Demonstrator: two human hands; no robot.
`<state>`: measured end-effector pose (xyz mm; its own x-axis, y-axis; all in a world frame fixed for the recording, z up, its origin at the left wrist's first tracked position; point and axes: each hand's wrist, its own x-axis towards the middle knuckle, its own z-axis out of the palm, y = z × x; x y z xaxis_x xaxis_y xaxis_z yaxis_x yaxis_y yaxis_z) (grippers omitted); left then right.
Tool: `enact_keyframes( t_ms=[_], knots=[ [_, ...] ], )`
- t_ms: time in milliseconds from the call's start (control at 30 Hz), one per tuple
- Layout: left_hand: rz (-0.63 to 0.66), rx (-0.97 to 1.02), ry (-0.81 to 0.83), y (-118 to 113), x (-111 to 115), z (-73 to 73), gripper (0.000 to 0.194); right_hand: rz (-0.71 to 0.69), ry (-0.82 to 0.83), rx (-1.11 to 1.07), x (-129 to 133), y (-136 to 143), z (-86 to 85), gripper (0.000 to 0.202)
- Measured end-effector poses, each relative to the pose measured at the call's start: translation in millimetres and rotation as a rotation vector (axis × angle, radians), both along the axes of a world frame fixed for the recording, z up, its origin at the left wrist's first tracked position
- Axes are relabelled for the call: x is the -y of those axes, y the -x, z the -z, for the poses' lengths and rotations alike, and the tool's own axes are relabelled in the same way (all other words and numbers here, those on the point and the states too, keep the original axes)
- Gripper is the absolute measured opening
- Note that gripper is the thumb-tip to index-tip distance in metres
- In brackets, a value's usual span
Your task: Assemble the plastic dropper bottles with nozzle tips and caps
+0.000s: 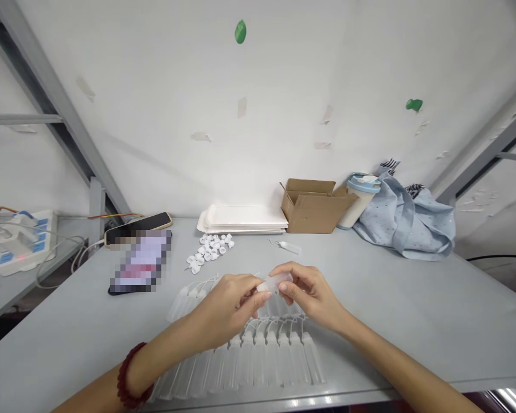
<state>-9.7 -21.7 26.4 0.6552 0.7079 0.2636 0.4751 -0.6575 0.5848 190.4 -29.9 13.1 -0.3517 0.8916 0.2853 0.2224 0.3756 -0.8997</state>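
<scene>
A small translucent plastic bottle (280, 279) is held between my two hands above the table. The fingers of my right hand (313, 293) are closed round its body. At its other end, my left hand (234, 304) pinches a white cap (262, 286); whether the cap is screwed tight cannot be seen. Below my hands lie two rows of similar bottles with thin white loops at their tops, the front row (260, 360) in plain view and the back row (178, 304) partly hidden by my hands. Loose white caps (210, 250) lie in a heap further back.
One bottle (289, 247) lies alone behind my right hand. Along the wall are white flat boxes (245, 218), an open cardboard box (316, 212), a lidded cup (356, 203) and a blue cloth bag (406, 215). Two phones, one black (140, 228) and one blurred (140, 261), lie left.
</scene>
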Motion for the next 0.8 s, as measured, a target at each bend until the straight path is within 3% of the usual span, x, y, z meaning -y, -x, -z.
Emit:
enact_keyframes(
  t_ms=[133,200,267,433,500,567,800],
  knots=[
    [-0.035,-0.078,-0.555,-0.5,2.1,15.5,0.033,0.060,0.037,-0.002,3.1,3.8,0.6,0.033],
    [-0.034,-0.084,-0.624,-0.2,1.4,17.9,0.032,0.065,0.096,-0.019,4.4,5.5,0.3,0.035],
    [-0.033,-0.034,-0.467,0.6,-0.5,14.0,0.030,0.060,0.109,-0.018,5.1,5.7,-0.2,0.036],
    [0.058,0.094,0.386,4.5,-6.2,-8.2,0.038,0.025,-0.008,0.006,4.3,2.0,-0.2,0.028],
    [0.071,0.130,0.525,4.6,-6.1,-13.6,0.039,0.013,-0.029,0.007,3.7,1.4,-0.1,0.027],
    [0.030,0.164,0.463,3.3,-4.3,-14.5,0.037,0.018,-0.030,0.000,3.2,1.9,-0.6,0.027],
    [-0.020,0.237,-0.147,-0.5,0.4,6.4,0.026,0.066,0.085,-0.065,3.5,4.3,-2.1,0.031]
  ],
)
